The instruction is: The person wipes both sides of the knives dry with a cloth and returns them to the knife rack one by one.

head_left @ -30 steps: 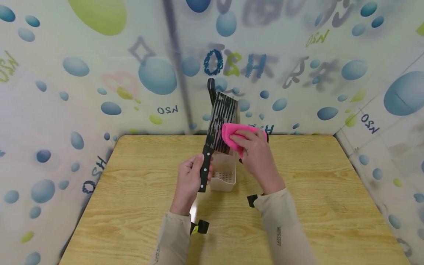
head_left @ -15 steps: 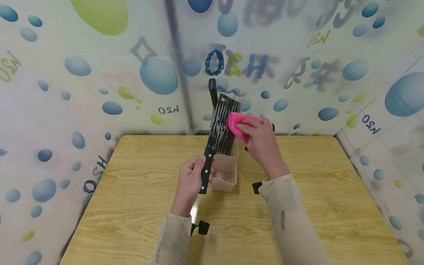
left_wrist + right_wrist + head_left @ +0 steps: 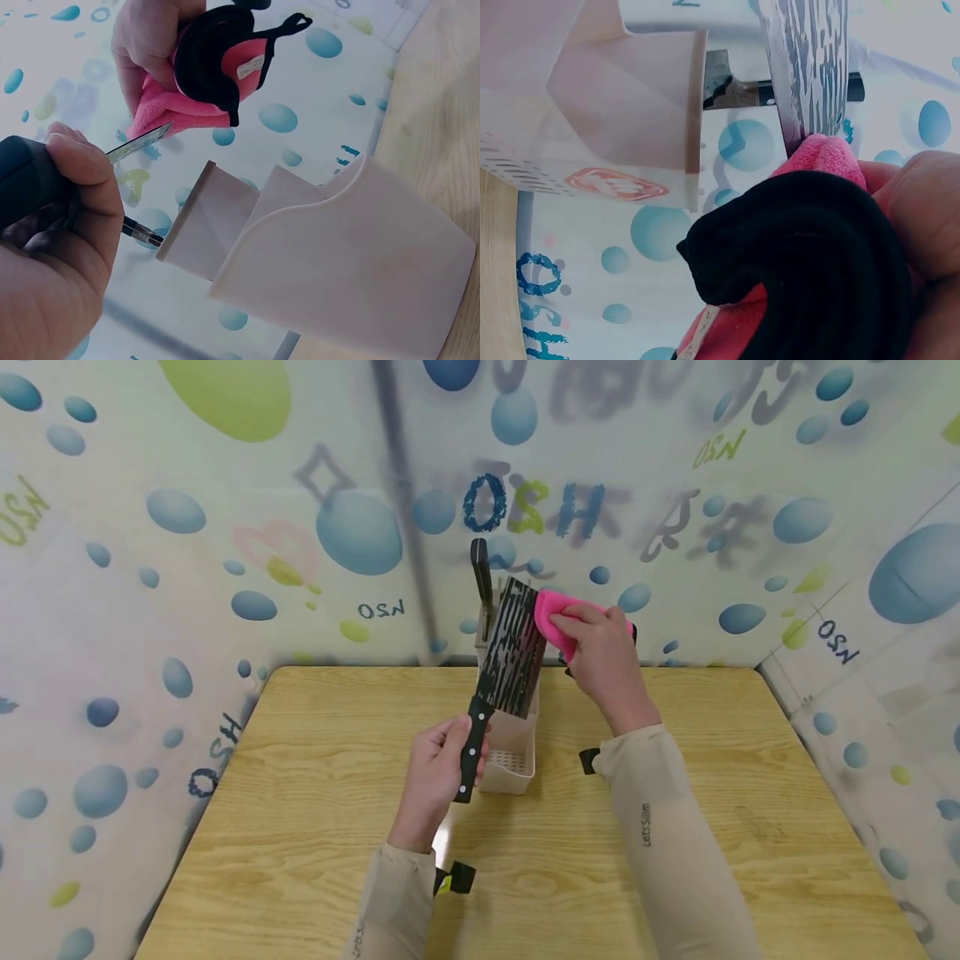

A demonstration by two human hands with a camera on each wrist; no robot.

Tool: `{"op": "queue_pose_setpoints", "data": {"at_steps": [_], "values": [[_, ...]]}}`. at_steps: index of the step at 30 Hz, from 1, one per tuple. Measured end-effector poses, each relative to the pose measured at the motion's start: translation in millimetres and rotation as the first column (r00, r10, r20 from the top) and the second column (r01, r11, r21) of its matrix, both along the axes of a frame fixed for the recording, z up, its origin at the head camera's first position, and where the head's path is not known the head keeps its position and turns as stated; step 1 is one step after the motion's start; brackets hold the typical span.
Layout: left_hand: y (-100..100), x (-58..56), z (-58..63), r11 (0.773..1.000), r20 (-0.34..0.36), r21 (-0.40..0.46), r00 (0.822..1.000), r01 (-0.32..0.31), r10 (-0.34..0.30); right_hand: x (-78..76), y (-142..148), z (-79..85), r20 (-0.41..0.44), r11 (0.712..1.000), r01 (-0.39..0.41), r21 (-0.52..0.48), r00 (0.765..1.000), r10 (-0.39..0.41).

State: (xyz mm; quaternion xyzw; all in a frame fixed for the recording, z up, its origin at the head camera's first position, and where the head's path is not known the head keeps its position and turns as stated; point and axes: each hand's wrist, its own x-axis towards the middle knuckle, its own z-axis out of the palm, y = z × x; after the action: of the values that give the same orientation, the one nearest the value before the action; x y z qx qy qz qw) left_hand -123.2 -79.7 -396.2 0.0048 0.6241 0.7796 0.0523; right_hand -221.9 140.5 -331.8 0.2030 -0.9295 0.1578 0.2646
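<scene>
My left hand (image 3: 433, 772) grips the black riveted handle of a cleaver (image 3: 513, 647), its blade tilted up and covered in dark streaks. In the right wrist view the same cleaver (image 3: 810, 67) meets the edge of a pink cloth (image 3: 825, 159). My right hand (image 3: 603, 656) pinches that cloth (image 3: 553, 614) at the blade's upper right edge; the left wrist view shows its black trim and hanging loop. Behind the cleaver stands a beige knife holder (image 3: 506, 782), partly hidden. Another knife (image 3: 481, 567) stands in its rear part, black handle up.
The holder (image 3: 352, 262) rests on a wooden table (image 3: 315, 793) close to the back wall (image 3: 300, 543), which is printed with blue and green drops. Black wrist straps (image 3: 462, 877) stick out beside the sleeves.
My right hand has moved up and to the right with the cloth, from the blade's middle to its upper edge. The cleaver has shifted slightly right and down.
</scene>
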Motion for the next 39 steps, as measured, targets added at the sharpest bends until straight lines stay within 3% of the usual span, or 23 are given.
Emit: {"op": "queue_pose_setpoints", "data": {"at_steps": [12, 26, 31, 39], "values": [[-1, -2.6, 1.8, 1.0, 0.026, -0.011, 1.0, -0.007, 0.007, 30.3, -18, 1.1, 0.101, 0.993, -0.031, 0.113, 0.995, 0.019], [-6, -5.9, 2.8, 1.0, 0.008, -0.011, 1.0, -0.019, 0.019, 63.0, -41, 0.7, 0.062, 0.977, -0.142, 0.162, 0.989, 0.134], [-6, -5.6, 2.7, 1.0, 0.008, -0.011, 1.0, -0.022, 0.022, 62.1, -43, 0.4, 0.081, 0.98, -0.142, 0.142, 0.988, 0.132], [-1, -2.5, 0.5, 1.0, 0.039, -0.003, 0.999, -0.001, 0.002, 40.6, -35, 1.9, 0.071, 0.991, -0.066, 0.119, 0.996, 0.058]]}}
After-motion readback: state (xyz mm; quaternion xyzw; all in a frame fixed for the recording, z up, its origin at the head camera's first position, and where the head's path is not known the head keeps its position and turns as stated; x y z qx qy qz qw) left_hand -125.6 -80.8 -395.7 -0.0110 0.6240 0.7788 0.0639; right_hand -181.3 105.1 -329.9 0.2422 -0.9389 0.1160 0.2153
